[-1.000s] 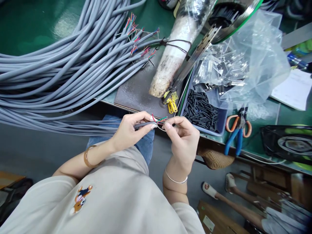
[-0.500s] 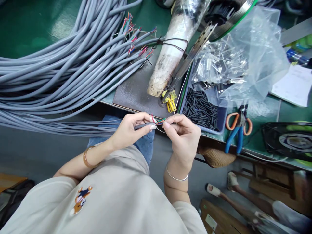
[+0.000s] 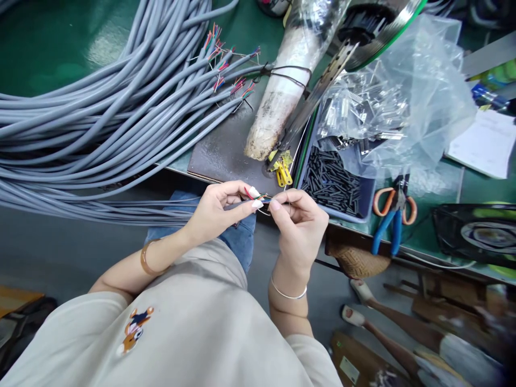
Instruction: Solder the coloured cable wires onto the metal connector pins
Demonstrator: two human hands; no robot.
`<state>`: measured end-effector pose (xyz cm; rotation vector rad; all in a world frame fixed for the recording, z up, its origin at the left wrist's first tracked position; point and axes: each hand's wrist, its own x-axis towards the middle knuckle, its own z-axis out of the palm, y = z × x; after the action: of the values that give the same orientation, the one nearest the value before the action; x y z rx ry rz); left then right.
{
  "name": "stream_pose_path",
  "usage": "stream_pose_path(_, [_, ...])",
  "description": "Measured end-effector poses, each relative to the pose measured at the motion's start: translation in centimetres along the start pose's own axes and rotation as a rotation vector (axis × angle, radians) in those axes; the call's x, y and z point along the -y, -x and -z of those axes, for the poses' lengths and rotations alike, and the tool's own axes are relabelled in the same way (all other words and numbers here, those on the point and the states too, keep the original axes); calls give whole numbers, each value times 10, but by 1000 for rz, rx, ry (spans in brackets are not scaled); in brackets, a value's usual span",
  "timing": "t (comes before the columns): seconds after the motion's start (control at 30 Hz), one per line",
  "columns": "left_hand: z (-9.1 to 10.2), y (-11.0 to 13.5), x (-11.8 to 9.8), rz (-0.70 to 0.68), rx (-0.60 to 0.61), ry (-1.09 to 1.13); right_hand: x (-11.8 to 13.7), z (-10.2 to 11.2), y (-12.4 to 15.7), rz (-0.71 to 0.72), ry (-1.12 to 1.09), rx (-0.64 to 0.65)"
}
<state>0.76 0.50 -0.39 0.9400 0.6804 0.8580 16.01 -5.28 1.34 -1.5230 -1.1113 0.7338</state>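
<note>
My left hand [image 3: 226, 207] pinches the end of a grey multi-core cable between thumb and forefinger. Thin coloured wires [image 3: 260, 197], among them red, green, blue and white, fan out past its fingertips. My right hand [image 3: 300, 220] is closed just to the right, its thumb and forefinger pinching the tips of some of these wires. The red wire stands apart, bent up beside the left forefinger. A bundle of grey cables [image 3: 121, 123] with stripped, coloured ends lies on the left of the green bench. Exactly which wires are between the right fingers is hidden.
A blue tray [image 3: 365, 207] holds short black tubes [image 3: 332, 183] and a clear bag of metal connectors [image 3: 371, 107]. Pliers [image 3: 395, 212] lie right of it. A yellow clip-like piece [image 3: 283, 169] and a white wrapped post [image 3: 278, 97] stand ahead. Another person's legs [image 3: 403, 328] show at lower right.
My left fingers have slid a little to the right along the wires, so less of them shows between the hands. My right hand has shifted slightly left. The other person's foot has moved.
</note>
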Motion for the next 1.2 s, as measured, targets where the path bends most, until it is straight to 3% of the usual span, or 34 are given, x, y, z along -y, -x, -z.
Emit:
stream_pose_path(0.13, [-1, -1, 0, -33, -13, -23, -2, 0, 0, 9, 36, -33])
stream_pose_path(0.3, [2, 0, -2, -7, 36, 3, -7, 3, -3, 123, 45, -68])
stream_pose_path(0.57, [1, 1, -4, 10, 72, -23, -5, 7, -6, 118, 114, 58])
stream_pose_path(0.77, [-1, 2, -1, -58, -45, -71, -1, 2, -2, 90, 125, 45])
stream_pose_path(0.9, [-2, 2, -1, 16, -52, 2, 0, -2, 2, 105, 114, 11])
stream_pose_path(1.2, [4, -1, -4, 145, 67, 82, -4, 1, -6, -2, -34, 83])
